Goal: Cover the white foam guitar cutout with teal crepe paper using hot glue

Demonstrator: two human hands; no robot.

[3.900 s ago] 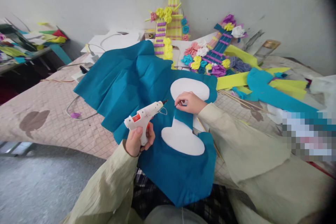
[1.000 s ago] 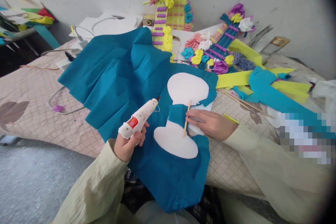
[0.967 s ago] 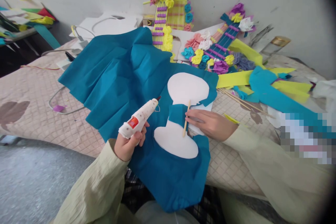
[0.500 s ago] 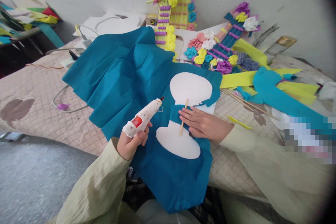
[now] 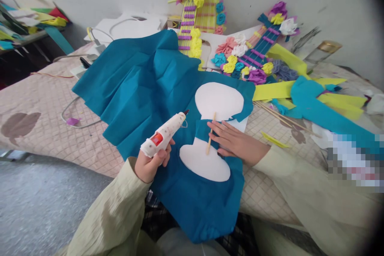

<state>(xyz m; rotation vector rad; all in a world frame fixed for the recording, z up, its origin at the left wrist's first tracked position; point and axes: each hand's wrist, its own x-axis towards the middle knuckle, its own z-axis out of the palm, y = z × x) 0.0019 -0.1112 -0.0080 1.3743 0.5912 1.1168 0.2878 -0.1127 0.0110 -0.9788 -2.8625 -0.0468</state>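
My left hand (image 5: 153,163) is wrapped round a white glue gun (image 5: 165,134), its dark tip pointing up and right over the blue paper. My right hand (image 5: 235,142) lies flat with fingers spread, pressing a folded blue strip (image 5: 203,129) across the narrow waist of a white guitar-shaped board. A thin wooden stick (image 5: 209,144) lies lengthwise over that strip, by my right fingertips. The board's upper lobe (image 5: 220,99) and lower lobe (image 5: 205,163) show white on top of a large blue crepe paper sheet (image 5: 135,84).
Decorated paper guitars (image 5: 258,54) with paper flowers stand and lie at the back by the wall. Yellow and light blue paper strips (image 5: 324,106) and thin sticks (image 5: 285,118) lie at the right. A grey cable (image 5: 64,110) loops at the left of the patterned tablecloth (image 5: 57,136).
The view has shifted very slightly. My right fingers have spread a little and eased slightly right, away from the stick; the glue gun stays in place in my left hand.
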